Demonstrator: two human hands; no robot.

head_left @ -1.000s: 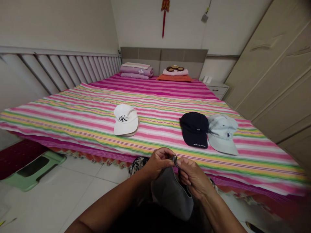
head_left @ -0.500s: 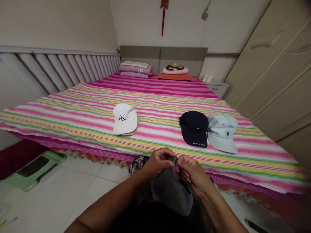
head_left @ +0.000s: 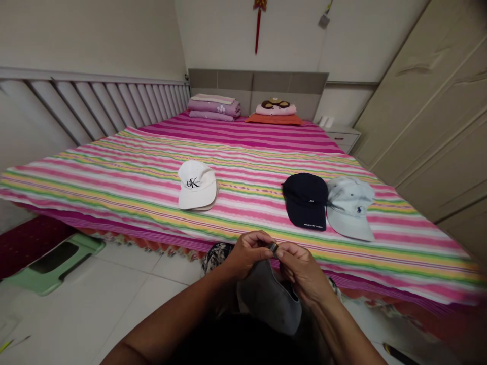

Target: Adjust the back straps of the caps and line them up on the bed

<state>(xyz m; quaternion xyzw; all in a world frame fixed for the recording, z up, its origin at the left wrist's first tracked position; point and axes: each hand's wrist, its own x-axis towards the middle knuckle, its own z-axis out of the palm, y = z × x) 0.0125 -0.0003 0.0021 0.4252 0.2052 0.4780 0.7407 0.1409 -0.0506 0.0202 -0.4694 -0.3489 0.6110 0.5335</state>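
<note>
Close to my body, a grey cap (head_left: 268, 299) hangs below my hands, its opening facing right. My left hand (head_left: 251, 255) pinches one side of its back strap, where a small metal buckle (head_left: 273, 247) shows between my fingers. From the other side my right hand (head_left: 300, 266) grips the strap close to the buckle, fingers curled. Out on the bed lie a white cap (head_left: 197, 185) with black letters, a navy cap (head_left: 305, 201) and a pale blue cap (head_left: 350, 208) whose edge touches the navy one. The strap's end is hidden by my fingers.
The bed (head_left: 125, 175) has a striped cover. Folded purple bedding (head_left: 213, 107) and an orange cushion (head_left: 274, 119) lie at its head. A green stool (head_left: 57, 263) stands on the floor at left. A wardrobe (head_left: 429, 101) rises along the right side.
The view has shifted slightly. Both hands stay at the strap, and the buckle between them has turned a little. The caps on the bed have not moved.
</note>
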